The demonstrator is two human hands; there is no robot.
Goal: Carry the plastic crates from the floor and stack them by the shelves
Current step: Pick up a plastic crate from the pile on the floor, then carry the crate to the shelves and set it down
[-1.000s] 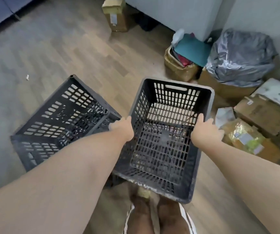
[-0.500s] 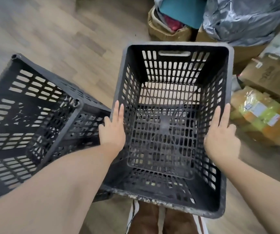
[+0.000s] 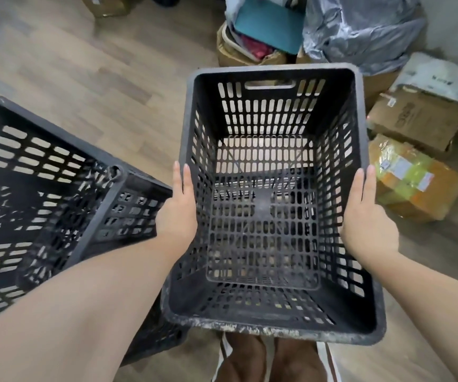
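Closer now, the black crate [image 3: 274, 205] sits open side up, near the person's feet. Left hand [image 3: 177, 213] and right hand [image 3: 367, 219] press flat on its two sides. Another black crate [image 3: 43, 205] lies tipped beside it on the wood floor [image 3: 84, 64].

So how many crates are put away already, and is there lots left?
None look put away yet; no shelves or stack show here. One black crate is in hand, the left hand and right hand pressed flat against its two sides. A second crate lies tipped beside it, still to carry. So the job has barely begun.
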